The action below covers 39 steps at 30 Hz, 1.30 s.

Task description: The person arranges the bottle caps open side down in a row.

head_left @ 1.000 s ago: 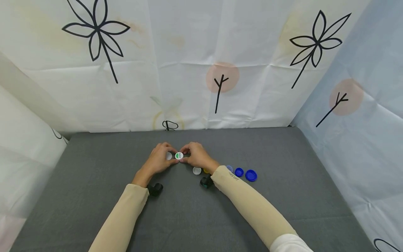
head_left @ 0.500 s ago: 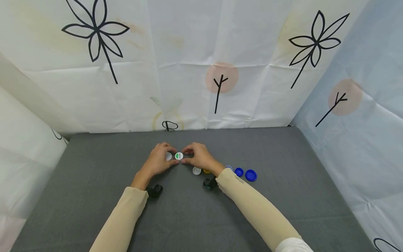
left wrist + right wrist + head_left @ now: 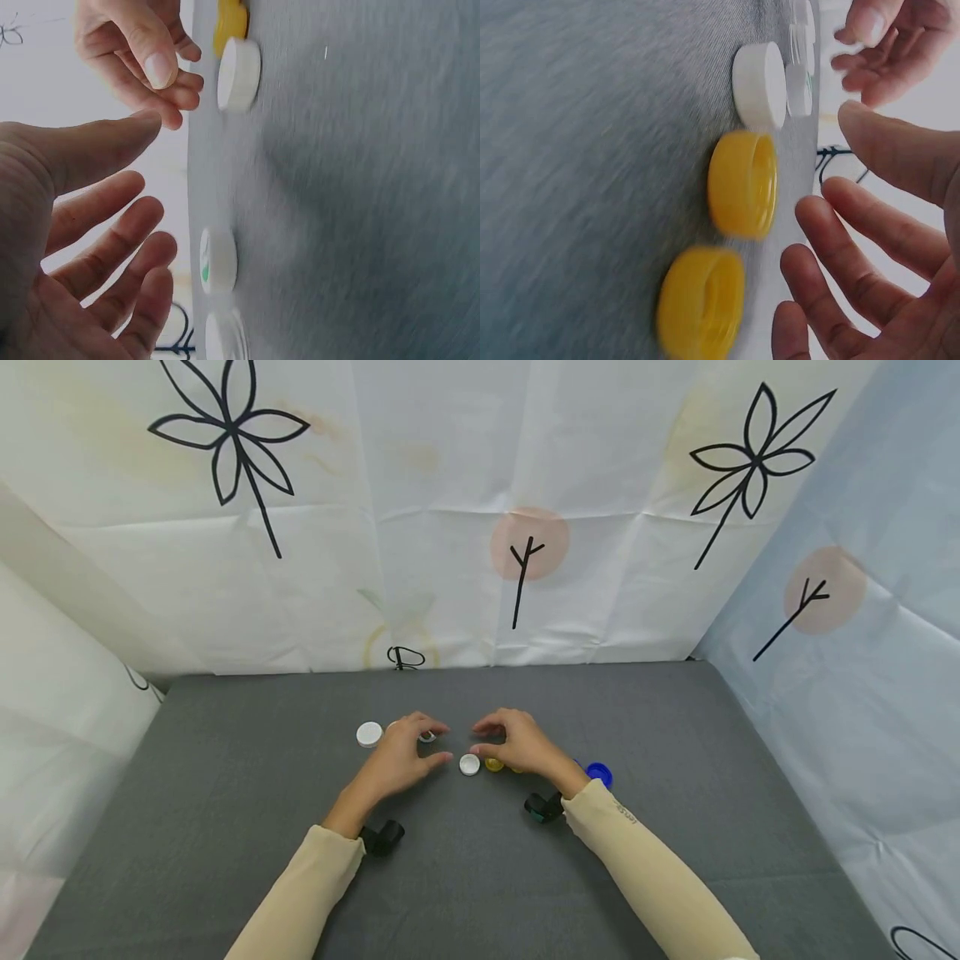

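Observation:
In the head view my left hand point(image 3: 399, 760) hovers over a row of white bottle caps, its fingers spread and holding nothing. Partly behind it sits the white cap with a green mark point(image 3: 216, 261), plain in the left wrist view. My right hand point(image 3: 525, 745) is raised above the yellow caps, thumb and fingers apart with nothing between them. Between the two hands a plain white cap point(image 3: 469, 765) lies on the grey table, a yellow cap point(image 3: 742, 185) beside it. A second yellow cap point(image 3: 701, 304) stands nearer the right wrist camera.
A larger white cap point(image 3: 369, 734) lies left of the left hand. Past the right wrist is a blue cap point(image 3: 599, 773), other blue ones mostly hidden by the arm. Patterned white cloth point(image 3: 450, 593) rises behind the grey table point(image 3: 450, 877).
Both hands have let go of the green-marked cap and drawn apart. The right hand moved right, over the yellow caps; the left shifted slightly right and nearer, uncovering the larger white cap.

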{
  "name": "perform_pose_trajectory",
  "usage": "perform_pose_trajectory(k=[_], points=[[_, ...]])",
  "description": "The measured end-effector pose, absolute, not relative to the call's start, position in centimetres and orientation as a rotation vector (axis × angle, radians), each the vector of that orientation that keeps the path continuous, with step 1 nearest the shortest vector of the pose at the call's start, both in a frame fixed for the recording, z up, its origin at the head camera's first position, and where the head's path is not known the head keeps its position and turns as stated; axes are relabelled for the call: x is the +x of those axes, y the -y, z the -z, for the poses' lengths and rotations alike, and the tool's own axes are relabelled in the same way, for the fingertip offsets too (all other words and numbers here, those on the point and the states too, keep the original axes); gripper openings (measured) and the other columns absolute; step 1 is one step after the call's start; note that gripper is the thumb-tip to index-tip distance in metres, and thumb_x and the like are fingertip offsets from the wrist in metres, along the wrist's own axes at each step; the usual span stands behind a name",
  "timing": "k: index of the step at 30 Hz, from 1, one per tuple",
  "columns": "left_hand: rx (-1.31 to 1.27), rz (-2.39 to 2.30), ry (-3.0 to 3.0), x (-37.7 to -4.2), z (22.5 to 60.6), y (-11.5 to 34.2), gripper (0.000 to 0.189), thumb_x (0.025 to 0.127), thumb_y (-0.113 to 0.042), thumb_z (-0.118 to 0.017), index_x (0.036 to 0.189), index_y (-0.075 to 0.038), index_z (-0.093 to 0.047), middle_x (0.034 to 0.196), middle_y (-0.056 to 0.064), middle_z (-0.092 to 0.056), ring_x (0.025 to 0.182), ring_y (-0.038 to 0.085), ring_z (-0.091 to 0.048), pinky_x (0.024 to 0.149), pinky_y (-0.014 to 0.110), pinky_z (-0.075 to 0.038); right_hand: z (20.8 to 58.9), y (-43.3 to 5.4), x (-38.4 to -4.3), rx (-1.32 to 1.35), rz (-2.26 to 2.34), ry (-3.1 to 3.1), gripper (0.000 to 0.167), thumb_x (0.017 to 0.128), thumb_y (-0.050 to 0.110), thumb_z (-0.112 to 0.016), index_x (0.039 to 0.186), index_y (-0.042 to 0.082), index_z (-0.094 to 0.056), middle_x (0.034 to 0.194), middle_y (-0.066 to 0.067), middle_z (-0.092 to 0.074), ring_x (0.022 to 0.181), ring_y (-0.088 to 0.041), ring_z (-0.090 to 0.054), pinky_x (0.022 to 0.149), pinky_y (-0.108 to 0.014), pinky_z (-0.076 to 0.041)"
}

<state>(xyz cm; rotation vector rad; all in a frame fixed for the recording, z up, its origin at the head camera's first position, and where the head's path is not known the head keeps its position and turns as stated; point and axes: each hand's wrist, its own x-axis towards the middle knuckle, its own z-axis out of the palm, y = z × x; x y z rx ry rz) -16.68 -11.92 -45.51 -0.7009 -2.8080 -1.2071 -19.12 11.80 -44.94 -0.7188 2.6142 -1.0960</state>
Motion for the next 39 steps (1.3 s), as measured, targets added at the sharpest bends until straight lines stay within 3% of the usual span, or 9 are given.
perform_pose_trajectory(k=[12,21,31,39], points=[[-0.762,1.392,2.897,-15.8,46.8,10.2,0.041,0.083,-0.021,-0.087,0.116,-0.001,-0.072,0.1,0.004,-0.069,0.089,0.017,-0.062,0.081,0.036,-0.052,45.6,-14.4,-17.9,-0.83,1.092,-2.559,0.042,0.088,0.026,-0.082,0.122,0.002,-0.072,0.112,-0.007,-0.07,0.104,-0.024,-0.063,0.092,-0.045,-0.05],[-0.693,1.341,2.916,-15.8,47.4,9.7,0.038,0.079,-0.017,-0.09,0.11,-0.003,-0.073,0.093,0.0,-0.064,0.084,0.012,-0.058,0.077,0.032,-0.05,46.2,-13.6,-17.1,-0.803,1.027,-2.636,0.044,0.085,0.029,-0.085,0.122,0.009,-0.073,0.109,-0.004,-0.065,0.099,-0.022,-0.051,0.094,-0.051,-0.033],[-0.675,1.332,2.859,-15.6,47.6,9.3,0.028,0.08,-0.007,-0.087,0.104,-0.002,-0.074,0.089,0.003,-0.066,0.081,0.015,-0.06,0.073,0.031,-0.051,46.5,-12.4,-17.0,-0.79,1.002,-2.684,0.035,0.086,0.028,-0.084,0.117,0.013,-0.076,0.103,-0.002,-0.063,0.094,-0.018,-0.049,0.082,-0.04,-0.028],[-0.591,1.327,2.887,-15.8,47.7,9.0,0.019,0.08,-0.006,-0.086,0.096,-0.003,-0.075,0.079,0.0,-0.062,0.073,0.013,-0.057,0.068,0.028,-0.047,46.6,-12.0,-17.0,-0.779,0.986,-2.711,0.026,0.087,0.027,-0.083,0.109,0.016,-0.079,0.102,0.0,-0.06,0.092,-0.017,-0.048,0.079,-0.038,-0.027]])
